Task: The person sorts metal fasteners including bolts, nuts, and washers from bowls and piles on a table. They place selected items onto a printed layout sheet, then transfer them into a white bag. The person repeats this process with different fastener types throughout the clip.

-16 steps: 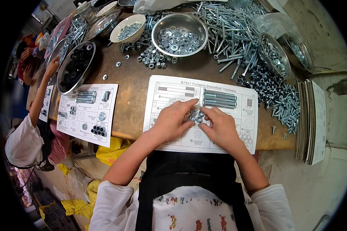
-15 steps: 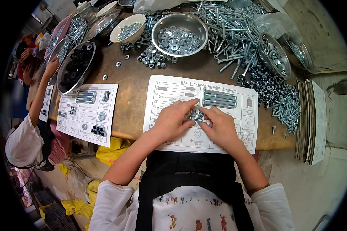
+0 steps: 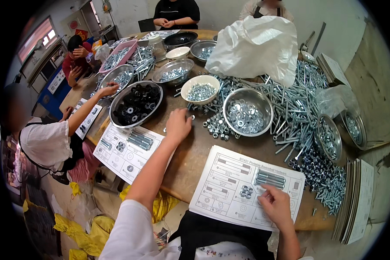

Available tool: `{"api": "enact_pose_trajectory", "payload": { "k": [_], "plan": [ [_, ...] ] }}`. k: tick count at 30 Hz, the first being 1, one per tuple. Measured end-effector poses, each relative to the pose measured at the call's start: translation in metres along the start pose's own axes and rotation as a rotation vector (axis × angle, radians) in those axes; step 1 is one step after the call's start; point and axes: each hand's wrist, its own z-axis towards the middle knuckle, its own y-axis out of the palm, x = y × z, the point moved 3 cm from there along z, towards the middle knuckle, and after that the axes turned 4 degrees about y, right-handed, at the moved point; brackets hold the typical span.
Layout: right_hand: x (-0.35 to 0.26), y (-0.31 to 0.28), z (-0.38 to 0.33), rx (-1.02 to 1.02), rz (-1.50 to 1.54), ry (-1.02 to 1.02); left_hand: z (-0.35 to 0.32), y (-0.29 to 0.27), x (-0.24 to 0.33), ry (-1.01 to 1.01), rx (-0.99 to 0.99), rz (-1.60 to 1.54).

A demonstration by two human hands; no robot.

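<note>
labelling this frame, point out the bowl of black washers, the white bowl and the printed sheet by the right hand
bowl of black washers (image 3: 117, 122): head view, near rim
white bowl (image 3: 187, 98): head view, left rim
printed sheet (image 3: 221, 190): head view, bare left half

Bright, even light; fisheye edges perhaps blurred.

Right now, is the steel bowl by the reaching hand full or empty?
Partly full: the steel bowl holds shiny washers below its rim, right of the left hand.

Left hand (image 3: 178, 125): moved off the printed sheet (image 3: 247, 193), now reaching out beside the loose nuts (image 3: 216, 125).
Right hand (image 3: 276, 204): now alone on the sheet.
</note>
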Motion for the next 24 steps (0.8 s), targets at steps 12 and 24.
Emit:
{"api": "enact_pose_trajectory", "payload": {
  "k": [12,24],
  "plan": [
    [-0.025,0.013,0.0,-0.086,0.03,-0.065,0.054,0.043,-0.007,-0.128,-0.086,0.048],
    [-0.056,0.008,0.04,-0.108,0.099,-0.138,0.055,0.028,-0.021,-0.558,-0.554,-1.173]
  ]
}}
